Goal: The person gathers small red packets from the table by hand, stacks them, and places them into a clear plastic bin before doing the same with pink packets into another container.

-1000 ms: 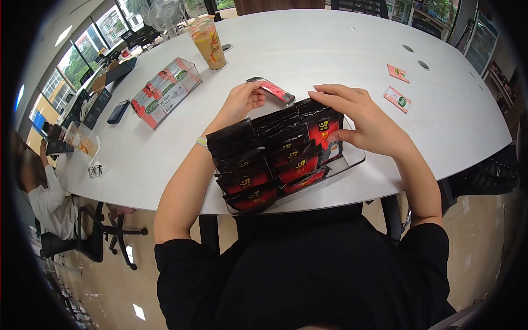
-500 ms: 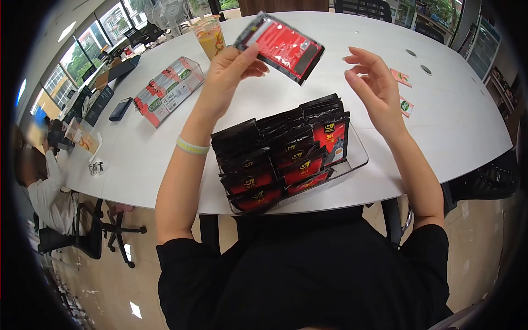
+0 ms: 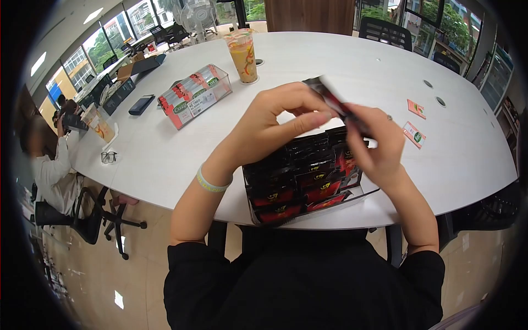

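Observation:
A black and red coffee sachet [image 3: 332,97], turned nearly edge-on and smeared by motion, is held up above the box. My right hand [image 3: 380,144] is closed around its lower right part. Curled in from the other side, my left hand [image 3: 283,116] pinches the sachet's near edge between thumb and fingers; the exact contact is partly hidden. Below both hands stands a clear plastic box [image 3: 369,192] at the table's front edge. Rows of black and red G7 coffee sachets [image 3: 319,190] fill much of it, their back right part covered by my hands.
On the white table [image 3: 324,55] are a clear box of pink packets [image 3: 193,98], a tall drink cup [image 3: 243,58], a dark phone [image 3: 141,105], glasses [image 3: 109,157] and two pink packets, one here [image 3: 414,135]. A seated person [image 3: 52,170] is at the left beside another cup [image 3: 98,124].
The sachet has come down and to the right from my left hand's raised hold, turning edge-on. My right hand has closed on it. The camera view has shifted.

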Tool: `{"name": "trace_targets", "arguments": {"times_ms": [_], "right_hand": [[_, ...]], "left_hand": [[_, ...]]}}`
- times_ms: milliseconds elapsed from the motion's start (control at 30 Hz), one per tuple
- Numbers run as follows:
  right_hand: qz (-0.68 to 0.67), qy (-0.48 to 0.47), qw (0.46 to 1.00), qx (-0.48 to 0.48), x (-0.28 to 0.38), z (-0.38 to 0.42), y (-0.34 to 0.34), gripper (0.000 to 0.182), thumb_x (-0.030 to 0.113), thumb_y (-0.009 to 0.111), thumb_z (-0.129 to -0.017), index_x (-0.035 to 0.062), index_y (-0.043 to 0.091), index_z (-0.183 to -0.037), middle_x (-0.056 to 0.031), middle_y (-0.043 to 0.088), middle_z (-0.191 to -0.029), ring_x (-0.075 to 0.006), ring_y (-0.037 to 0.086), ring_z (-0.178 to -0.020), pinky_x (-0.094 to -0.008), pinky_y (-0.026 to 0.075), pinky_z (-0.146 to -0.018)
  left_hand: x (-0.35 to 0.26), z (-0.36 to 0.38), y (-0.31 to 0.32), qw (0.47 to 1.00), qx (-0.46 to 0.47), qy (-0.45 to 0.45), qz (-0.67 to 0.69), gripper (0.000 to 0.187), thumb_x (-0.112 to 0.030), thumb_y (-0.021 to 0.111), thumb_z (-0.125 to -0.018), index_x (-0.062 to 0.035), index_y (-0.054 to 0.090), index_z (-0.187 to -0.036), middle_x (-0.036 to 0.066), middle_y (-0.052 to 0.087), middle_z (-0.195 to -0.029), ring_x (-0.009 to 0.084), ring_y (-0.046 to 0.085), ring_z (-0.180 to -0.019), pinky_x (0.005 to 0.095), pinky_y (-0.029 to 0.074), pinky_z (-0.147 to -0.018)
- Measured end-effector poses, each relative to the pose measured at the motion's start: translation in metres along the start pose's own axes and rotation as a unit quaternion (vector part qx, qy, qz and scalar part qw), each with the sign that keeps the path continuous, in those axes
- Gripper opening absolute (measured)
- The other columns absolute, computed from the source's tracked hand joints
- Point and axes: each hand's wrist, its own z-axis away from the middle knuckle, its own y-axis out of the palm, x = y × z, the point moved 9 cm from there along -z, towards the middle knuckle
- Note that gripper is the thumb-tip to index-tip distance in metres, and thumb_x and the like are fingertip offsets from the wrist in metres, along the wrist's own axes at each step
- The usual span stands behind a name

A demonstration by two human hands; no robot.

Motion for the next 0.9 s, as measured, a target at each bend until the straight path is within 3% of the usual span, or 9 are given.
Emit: {"name": "trace_targets", "arguments": {"times_ms": [100,167,233,367,567,633,700,767,900], "right_hand": [[-0.263,0.295,0.917,-0.046,-0.054,0.016,-0.005,0.028,-0.004,0.057,-0.077,-0.0024,0.048,-0.104,-0.0134,0.06,-0.092,-0.0169,0.062,-0.076,-0.0267,0.053,-0.068],[-0.337,0.309,0.888,-0.052,-0.064,0.018,-0.005,0.034,-0.003,0.057,-0.078,-0.0015,0.042,-0.109,-0.0125,0.057,-0.098,-0.0187,0.061,-0.081,-0.0285,0.054,-0.068],[-0.424,0.361,0.827,-0.076,-0.074,0.026,-0.001,0.037,-0.005,0.056,-0.078,-0.0013,0.041,-0.111,-0.0119,0.057,-0.1,-0.0186,0.06,-0.087,-0.0298,0.053,-0.073],[-0.499,0.369,0.781,-0.069,-0.086,0.029,-0.002,0.037,-0.002,0.059,-0.075,-0.0004,0.046,-0.11,-0.0105,0.059,-0.099,-0.017,0.058,-0.094,-0.0331,0.045,-0.085],[-0.441,0.37,0.809,0.12,-0.089,0.039,0.001,0.042,0.005,0.07,-0.069,-0.0002,0.053,-0.106,-0.016,0.061,-0.104,-0.0209,0.06,-0.093,-0.0355,0.045,-0.087],[-0.421,0.311,0.83,0.19,-0.088,0.039,0.007,0.036,0.006,0.072,-0.067,0.0005,0.057,-0.099,-0.0165,0.06,-0.107,-0.0205,0.059,-0.095,-0.0331,0.046,-0.086],[-0.394,0.321,0.821,0.261,-0.077,0.038,0.014,0.032,0.009,0.076,-0.06,0.003,0.064,-0.089,-0.0102,0.057,-0.107,-0.0216,0.047,-0.112,-0.0359,0.035,-0.095],[-0.302,0.245,0.876,0.286,-0.067,0.035,0.016,0.034,0.012,0.079,-0.055,0.0048,0.066,-0.086,-0.0089,0.05,-0.114,-0.0234,0.039,-0.118,-0.0383,0.025,-0.101],[-0.273,0.226,0.89,0.286,-0.054,0.032,0.019,0.031,0.014,0.079,-0.053,0.0061,0.068,-0.08,-0.0091,0.044,-0.122,-0.0252,0.035,-0.12,-0.0404,0.02,-0.102]], "left_hand": [[0.008,0.003,-0.006,0.999,-0.033,-0.031,-0.015,0.016,-0.012,0.057,-0.084,-0.0016,0.061,-0.095,0.006,0.06,-0.093,0.0145,0.054,-0.09,0.0273,0.042,-0.079],[0.017,0.004,-0.01,0.998,-0.045,-0.033,-0.028,0.019,-0.014,0.056,-0.084,-0.0007,0.059,-0.099,0.007,0.06,-0.098,0.0141,0.054,-0.089,0.0268,0.043,-0.08],[0.041,0.006,-0.017,0.988,-0.076,-0.132,0.023,0.02,-0.015,0.057,-0.085,-0.0005,0.06,-0.098,0.007,0.059,-0.099,0.013,0.055,-0.086,0.0258,0.044,-0.08],[0.058,0.006,-0.03,0.982,-0.096,-0.143,0.078,0.021,-0.018,0.053,-0.088,-0.0003,0.06,-0.097,0.006,0.061,-0.093,0.0104,0.055,-0.081,0.0242,0.045,-0.076],[0.111,0.017,-0.04,0.975,-0.117,-0.185,0.047,0.026,-0.023,0.054,-0.088,-0.0001,0.061,-0.097,0.005,0.062,-0.089,0.0088,0.055,-0.079,0.0231,0.044,-0.076],[0.135,0.023,-0.04,0.972,-0.123,-0.197,0.034,0.026,-0.023,0.055,-0.087,0.0,0.061,-0.097,0.004,0.062,-0.089,0.0087,0.055,-0.08,0.0227,0.044,-0.076],[0.162,0.033,-0.038,0.963,-0.109,-0.244,-0.031,0.027,-0.023,0.055,-0.087,0.0004,0.061,-0.097,0.005,0.063,-0.09,0.0095,0.055,-0.08,0.0226,0.044,-0.075],[0.17,0.038,-0.042,0.958,-0.123,-0.254,-0.053,0.027,-0.024,0.056,-0.086,0.0002,0.062,-0.096,0.006,0.064,-0.088,0.011,0.056,-0.08,0.0239,0.044,-0.075],[0.176,0.05,-0.048,0.943,-0.139,-0.274,-0.126,0.027,-0.027,0.059,-0.082,-0.0015,0.064,-0.091,0.008,0.064,-0.083,0.0141,0.057,-0.079,0.0268,0.044,-0.074]]}}
